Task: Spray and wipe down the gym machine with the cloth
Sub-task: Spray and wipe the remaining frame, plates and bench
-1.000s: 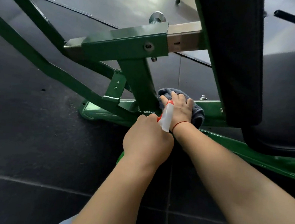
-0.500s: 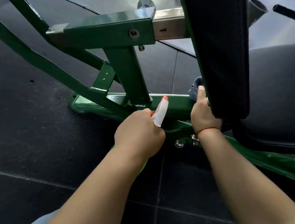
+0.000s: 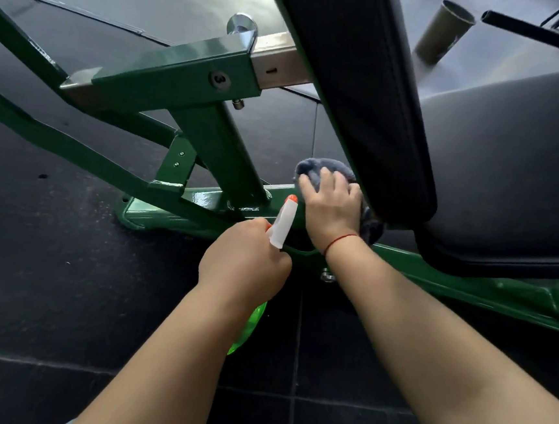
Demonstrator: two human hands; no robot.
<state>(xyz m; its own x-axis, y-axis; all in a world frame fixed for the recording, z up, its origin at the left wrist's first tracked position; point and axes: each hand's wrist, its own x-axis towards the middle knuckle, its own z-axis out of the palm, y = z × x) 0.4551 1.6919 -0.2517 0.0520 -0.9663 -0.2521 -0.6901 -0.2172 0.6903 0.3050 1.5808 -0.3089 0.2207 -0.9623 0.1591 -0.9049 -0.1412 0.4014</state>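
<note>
The gym machine has a green steel frame (image 3: 168, 77) and black pads (image 3: 359, 93). Its low base bar (image 3: 204, 200) lies on the floor. My right hand (image 3: 331, 206) presses a grey-blue cloth (image 3: 312, 167) onto that base bar, just under the edge of the long black pad; part of the cloth is hidden by my hand and the pad. My left hand (image 3: 243, 266) grips a spray bottle (image 3: 282, 224) with a white head, an orange nozzle tip and a green body showing below my wrist. The nozzle points up toward the base bar.
Dark rubber floor tiles (image 3: 46, 276) surround the frame. A black seat pad (image 3: 519, 158) fills the right side. A grey tube (image 3: 444, 30) and a black bar (image 3: 524, 28) stand at the top right. A chrome knob (image 3: 242, 24) tops the green crossbeam.
My right hand with the cloth slid right under the pad, then came back left into view on the base bar. My left hand kept its grip on the spray bottle.
</note>
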